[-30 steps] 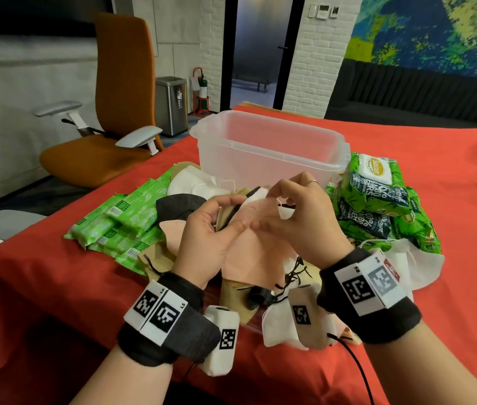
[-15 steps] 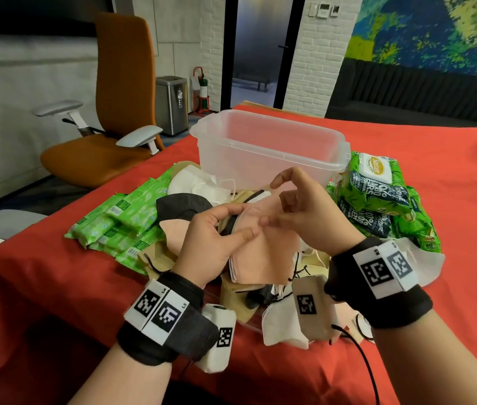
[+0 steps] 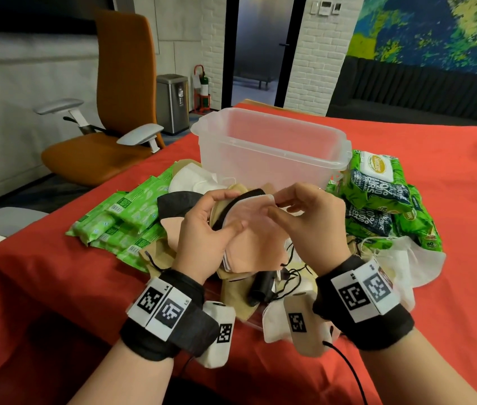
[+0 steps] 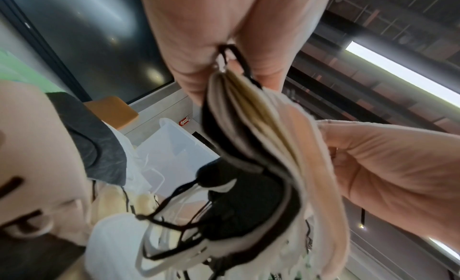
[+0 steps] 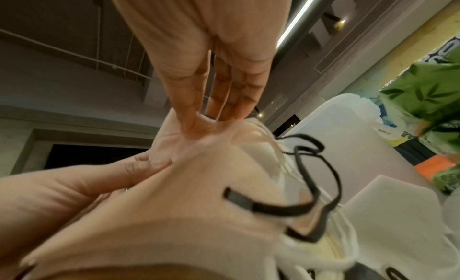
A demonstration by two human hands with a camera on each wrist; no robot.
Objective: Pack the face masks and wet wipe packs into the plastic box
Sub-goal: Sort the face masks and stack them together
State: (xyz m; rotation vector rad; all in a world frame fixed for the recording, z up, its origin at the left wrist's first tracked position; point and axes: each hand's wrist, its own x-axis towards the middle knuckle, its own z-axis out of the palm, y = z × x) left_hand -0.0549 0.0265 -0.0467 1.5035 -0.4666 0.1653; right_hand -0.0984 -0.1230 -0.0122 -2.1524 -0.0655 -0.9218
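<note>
Plastic box (image 3: 272, 147) appears empty; packing barely begun. Left hand (image 3: 205, 238) grips a stack of face masks (image 3: 249, 241) above the table pile; right hand (image 3: 310, 226) pinches the stack's top edge. Wet wipe packs (image 3: 377, 200) lie beside the box, unpacked.

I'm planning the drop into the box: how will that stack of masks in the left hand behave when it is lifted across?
The mask stack is probably floppy: its layers fan apart in the left hand. It likely weighs little, as thin fabric. The dangling ear loops may snag the loose masks beneath.
</note>
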